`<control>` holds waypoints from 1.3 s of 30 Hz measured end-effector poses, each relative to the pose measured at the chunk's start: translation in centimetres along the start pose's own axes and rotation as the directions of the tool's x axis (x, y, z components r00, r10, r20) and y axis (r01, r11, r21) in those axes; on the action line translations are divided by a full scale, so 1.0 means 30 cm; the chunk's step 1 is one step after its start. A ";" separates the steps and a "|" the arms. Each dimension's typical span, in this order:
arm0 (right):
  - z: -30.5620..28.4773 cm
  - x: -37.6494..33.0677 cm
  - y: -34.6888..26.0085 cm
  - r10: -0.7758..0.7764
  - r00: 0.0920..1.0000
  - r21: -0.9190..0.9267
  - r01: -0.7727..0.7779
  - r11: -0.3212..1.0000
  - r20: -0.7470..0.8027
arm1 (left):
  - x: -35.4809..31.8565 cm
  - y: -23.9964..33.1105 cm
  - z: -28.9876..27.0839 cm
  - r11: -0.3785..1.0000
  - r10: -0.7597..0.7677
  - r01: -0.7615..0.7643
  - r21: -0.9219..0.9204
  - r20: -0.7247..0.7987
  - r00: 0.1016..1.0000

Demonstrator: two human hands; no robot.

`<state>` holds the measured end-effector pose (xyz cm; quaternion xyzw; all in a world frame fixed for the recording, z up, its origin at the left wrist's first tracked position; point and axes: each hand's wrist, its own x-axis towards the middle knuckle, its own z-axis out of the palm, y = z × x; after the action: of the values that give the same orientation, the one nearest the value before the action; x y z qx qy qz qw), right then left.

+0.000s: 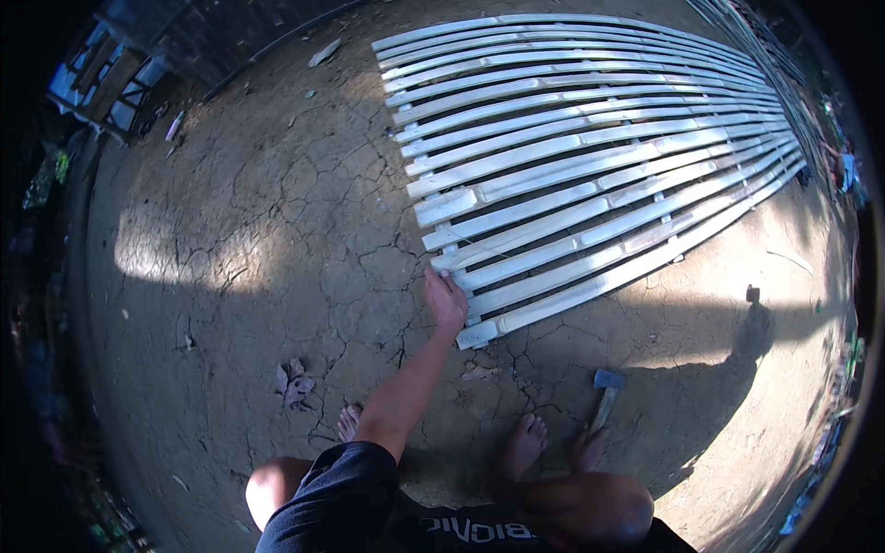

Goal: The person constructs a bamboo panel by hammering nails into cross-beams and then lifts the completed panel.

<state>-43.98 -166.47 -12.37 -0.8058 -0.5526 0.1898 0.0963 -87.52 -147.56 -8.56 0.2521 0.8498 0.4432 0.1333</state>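
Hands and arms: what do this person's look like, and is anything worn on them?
The left hand is bare: no glove, ring or watch shows. Its forearm is bare too, with no sleeve in sight. The other arm cannot be made out.

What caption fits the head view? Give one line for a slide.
Squatting barefoot on cracked earth, a person rests the left hand on split bamboo slats; a hatchet lies nearby.

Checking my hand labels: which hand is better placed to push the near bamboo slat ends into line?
Left, probably. The left hand lies on the near ends of the bamboo slats; the right hand seems low by the hatchet, away from them.
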 end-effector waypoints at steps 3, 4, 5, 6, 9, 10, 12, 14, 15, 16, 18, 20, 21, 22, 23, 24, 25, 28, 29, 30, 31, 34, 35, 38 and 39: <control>-0.081 0.035 -0.095 0.140 0.966 -0.115 -0.117 0.986 0.217 | 0.010 -0.102 -0.038 0.998 0.000 0.002 0.055 -0.031 1.000; -0.104 0.045 -0.162 0.197 0.958 -0.242 -0.145 0.959 0.210 | 0.013 -0.092 -0.069 0.995 -0.092 0.093 0.023 -0.010 0.996; -0.107 0.049 -0.176 0.231 0.946 -0.299 -0.158 0.941 0.228 | 0.011 -0.091 -0.068 0.988 -0.117 0.119 0.095 -0.027 0.993; -0.119 0.061 -0.173 0.242 0.938 -0.310 -0.160 0.937 0.247 | 0.000 -0.103 -0.064 0.992 -0.075 0.077 0.104 -0.020 0.997; -0.131 0.023 -0.115 0.264 0.906 -0.349 -0.144 0.926 0.329 | -0.022 -0.127 -0.047 0.999 -0.023 0.022 0.050 0.014 1.000; -0.130 -0.010 -0.103 0.251 0.890 -0.349 -0.114 0.930 0.379 | -0.018 -0.149 -0.068 0.999 -0.030 0.030 0.022 0.009 1.000; -0.155 -0.092 -0.081 0.200 0.827 -0.373 0.013 0.928 0.525 | 0.052 -0.183 -0.099 0.924 0.116 -0.109 0.367 0.003 0.993; -0.312 -0.253 0.040 0.232 0.554 -0.392 0.189 0.900 0.800 | -0.044 -0.067 -0.110 0.929 0.169 -0.163 0.332 0.011 0.986; -0.370 -0.315 0.050 0.260 0.301 -0.346 0.282 0.895 0.918 | -0.074 -0.089 -0.123 0.907 0.252 -0.263 0.330 0.076 0.965; -0.412 -0.338 0.021 0.246 0.094 -0.263 0.347 0.900 0.965 | -0.077 -0.120 -0.152 0.852 0.300 -0.343 0.395 0.170 0.939; -0.487 -0.321 -0.075 0.154 -0.011 -0.138 0.372 0.918 0.988 | -0.062 -0.170 -0.189 0.765 0.399 -0.518 0.383 0.349 0.848; -0.468 -0.248 -0.204 -0.055 0.171 -0.007 0.342 0.940 0.984 | -0.083 -0.195 -0.252 0.753 0.395 -0.541 0.374 0.401 0.827; -0.434 -0.200 -0.274 -0.182 0.300 0.071 0.344 0.936 0.936 | -0.079 -0.192 -0.262 0.754 0.401 -0.551 0.358 0.413 0.817; -0.391 -0.156 -0.337 -0.305 0.418 0.157 0.352 0.923 0.856 | -0.079 -0.184 -0.269 0.750 0.410 -0.565 0.344 0.428 0.805; -0.341 -0.117 -0.394 -0.402 0.498 0.234 0.367 0.900 0.768 | -0.096 -0.174 -0.277 0.775 0.375 -0.535 0.336 0.437 0.817; -0.290 -0.076 -0.458 -0.479 0.545 0.301 0.386 0.872 0.688 | -0.102 -0.176 -0.280 0.758 0.347 -0.516 0.399 0.423 0.837; -0.271 -0.031 -0.513 -0.517 0.594 0.331 0.400 0.854 0.616 | -0.115 -0.166 -0.245 0.749 0.327 -0.503 0.431 0.419 0.847; -0.181 0.047 -0.638 -0.592 0.640 0.422 0.421 0.803 0.489 | -0.145 -0.183 -0.227 0.737 0.261 -0.459 0.497 0.417 0.871; -0.155 0.055 -0.674 -0.605 0.644 0.441 0.423 0.792 0.469 | -0.144 -0.195 -0.235 0.733 0.253 -0.456 0.504 0.419 0.872; -0.142 0.074 -0.696 -0.606 0.656 0.432 0.434 0.791 0.450 | -0.148 -0.190 -0.227 0.738 0.250 -0.457 0.497 0.428 0.868; -0.128 0.090 -0.721 -0.609 0.664 0.417 0.451 0.789 0.434 | -0.150 -0.187 -0.226 0.740 0.247 -0.459 0.492 0.436 0.866; -0.103 0.146 -0.758 -0.447 0.640 0.264 0.365 0.893 0.625 | -0.143 -0.183 -0.234 0.753 0.243 -0.467 0.464 0.464 0.852; -0.091 0.160 -0.753 -0.449 0.640 0.231 0.399 0.888 0.624 | -0.137 -0.182 -0.237 0.763 0.243 -0.468 0.445 0.473 0.847; -0.038 0.194 -0.697 -0.478 0.634 0.210 0.452 0.867 0.608 | -0.183 -0.207 -0.298 0.803 0.226 -0.438 0.405 0.473 0.852; -0.027 0.198 -0.697 -0.509 0.619 0.260 0.451 0.854 0.598 | -0.206 -0.221 -0.328 0.817 0.215 -0.418 0.399 0.462 0.861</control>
<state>-59.63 -153.17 -5.17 -0.5071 -0.7370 0.4464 -0.0195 -88.84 -160.88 -8.37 0.5020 0.8329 0.1713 0.1575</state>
